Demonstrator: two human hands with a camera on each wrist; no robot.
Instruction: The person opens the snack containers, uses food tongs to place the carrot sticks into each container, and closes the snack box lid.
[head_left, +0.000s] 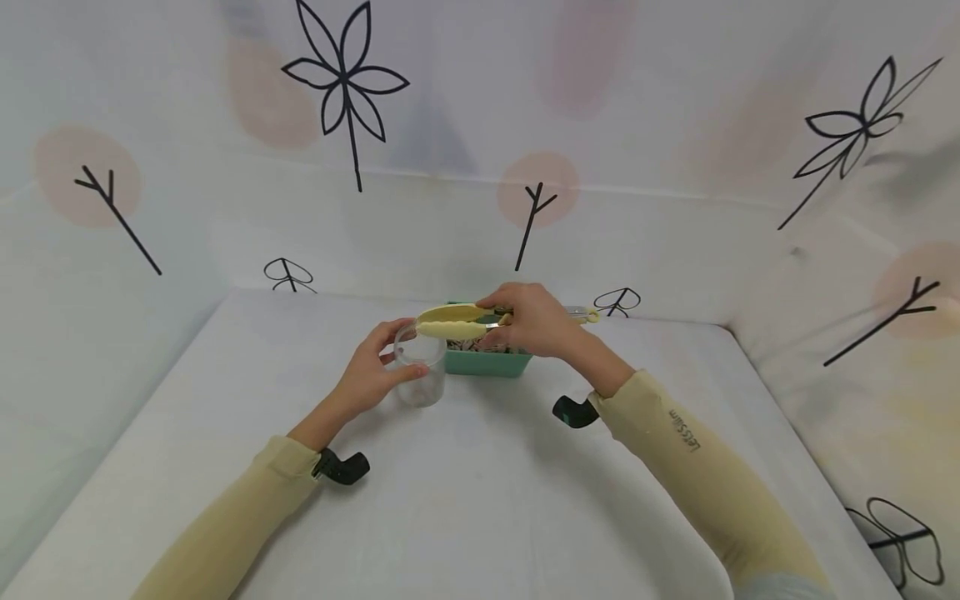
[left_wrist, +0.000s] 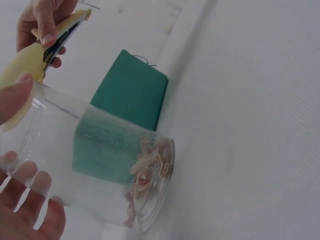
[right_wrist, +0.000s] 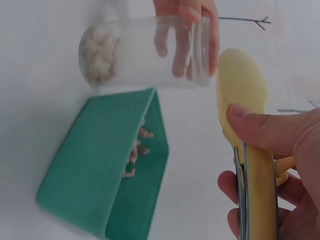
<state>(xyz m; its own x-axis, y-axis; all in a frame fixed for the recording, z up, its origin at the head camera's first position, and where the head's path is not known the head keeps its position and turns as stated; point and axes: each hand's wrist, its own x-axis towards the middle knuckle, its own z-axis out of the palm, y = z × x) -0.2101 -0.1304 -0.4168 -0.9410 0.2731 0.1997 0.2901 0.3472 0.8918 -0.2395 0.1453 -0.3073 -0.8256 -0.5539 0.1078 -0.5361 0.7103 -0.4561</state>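
Observation:
My left hand (head_left: 375,368) grips a clear jar (head_left: 422,379) near its rim, thumb on one side and fingers on the other. Several small pinkish-brown, shrivelled pieces (left_wrist: 145,175) lie at the bottom of the jar. My right hand (head_left: 528,319) holds yellow-tipped tongs (head_left: 453,321) with metal arms, their heads at the jar's mouth. Whether anything sits between the tong heads cannot be seen. Beside the jar stands a green rectangular box (head_left: 487,363), and more of the same pieces (right_wrist: 135,152) lie in it, partly hidden by its wall.
A white cloth covers the table (head_left: 465,500). Behind it and at both sides hang pale sheets (head_left: 442,233) printed with black plant outlines. Dark wrist-worn cameras (head_left: 345,468) stick out from both sleeves above the table.

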